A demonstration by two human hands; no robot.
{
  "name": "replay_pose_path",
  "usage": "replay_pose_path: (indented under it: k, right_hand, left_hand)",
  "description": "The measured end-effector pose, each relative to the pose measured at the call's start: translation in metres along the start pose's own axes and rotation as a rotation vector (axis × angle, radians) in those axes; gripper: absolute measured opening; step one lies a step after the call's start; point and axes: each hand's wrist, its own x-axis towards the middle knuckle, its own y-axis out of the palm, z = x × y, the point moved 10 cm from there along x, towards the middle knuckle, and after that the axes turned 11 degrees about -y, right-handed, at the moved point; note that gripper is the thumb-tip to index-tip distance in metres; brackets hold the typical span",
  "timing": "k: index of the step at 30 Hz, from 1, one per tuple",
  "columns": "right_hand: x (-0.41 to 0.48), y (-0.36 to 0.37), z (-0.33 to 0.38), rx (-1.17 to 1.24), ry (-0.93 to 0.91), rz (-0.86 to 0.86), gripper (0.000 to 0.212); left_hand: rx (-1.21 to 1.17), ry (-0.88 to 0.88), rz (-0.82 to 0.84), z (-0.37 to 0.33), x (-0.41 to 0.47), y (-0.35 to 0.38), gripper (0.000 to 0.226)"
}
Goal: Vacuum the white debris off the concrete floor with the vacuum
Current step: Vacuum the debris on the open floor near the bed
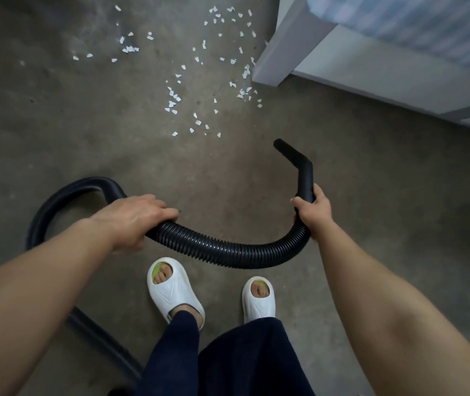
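A black ribbed vacuum hose (228,250) sags in a curve between my hands above the concrete floor (56,124). My left hand (133,217) grips the hose from above at the left. My right hand (312,212) is closed around the hose's smooth bent nozzle (299,164), whose mouth points up and left, held off the floor. Several small white scraps of debris (196,90) lie scattered on the floor ahead, the nearest a short way beyond the nozzle tip. The vacuum body is out of view.
A pale grey furniture leg (282,52) and frame with a blue-white checked cover (428,30) stand at the upper right, with debris beside the leg. The hose loops back at the left (56,201). My feet in white slippers (173,290) stand below the hose.
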Motion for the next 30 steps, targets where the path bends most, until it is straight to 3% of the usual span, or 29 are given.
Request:
replay_pose_path:
  k: [6,10,15,18,25,30]
  right_hand:
    - [0.034,0.005,0.061,0.123,-0.033,0.005,0.042]
    - [0.058,0.019,0.088,0.162,-0.031,0.020,0.040]
    - [0.080,0.037,0.099,0.158,0.011,0.052,0.031]
    - [0.088,0.044,0.098,0.175,0.084,0.072,0.033]
    - [0.105,0.057,0.126,0.212,0.128,0.108,0.028]
    - [0.101,0.073,0.136,0.231,0.162,0.117,0.044]
  left_hand:
    - [-0.123,0.003,-0.107,0.014,0.009,-0.036,0.059]
    - [-0.140,-0.038,-0.093,0.019,0.023,-0.045,0.043]
    - [-0.178,-0.123,-0.078,0.029,0.045,-0.054,0.045]
    - [-0.251,-0.102,-0.051,0.027,0.057,-0.069,0.059]
    - [-0.092,-0.151,0.011,0.028,0.085,-0.104,0.046]
    - [-0.193,-0.084,0.072,0.025,0.086,-0.116,0.053]
